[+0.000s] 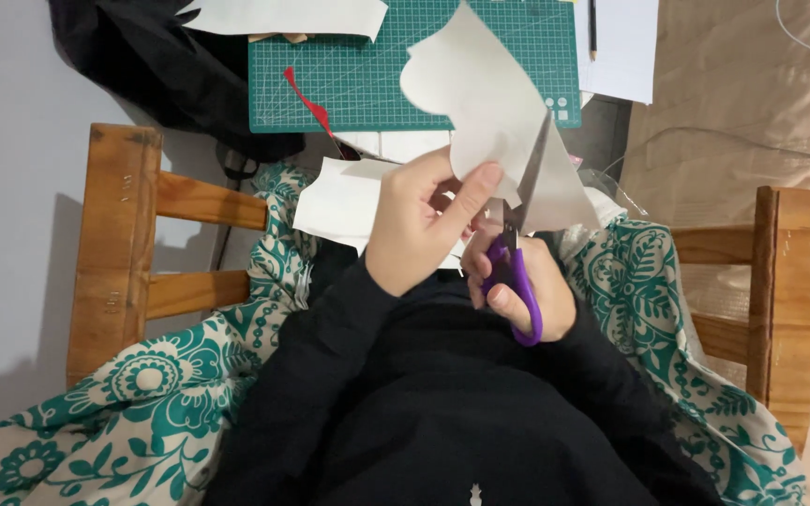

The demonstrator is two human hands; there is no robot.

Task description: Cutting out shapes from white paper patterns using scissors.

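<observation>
Left hand (pixel 416 223): closed in a pinch on the white paper cut-out (pixel 489 112), thumb on top near its lower edge, holding it up in front of the body.
Right hand (pixel 522 286): fingers curled through the loops of the purple-handled scissors (pixel 516 245), gripping them with the blades pointing up.
Scissors: blades partly open, biting into the lower edge of the cut-out just beside the left thumb.
Paper cut-out: held in the air above the lap, its curved upper part showing against the green cutting mat (pixel 358 75).
Handling: thin, light sheet, likely floppy and easy to crease or tear; probably best pinched close to the cut line so it stays taut.
Around: more white paper sheets (pixel 335 201) lie on the lap; a red paper strip (pixel 309 103) lies on the mat; a pencil (pixel 592 28) rests on the counter.
Seat: wooden chair (pixel 114 244) draped in teal floral cloth (pixel 142 394).
</observation>
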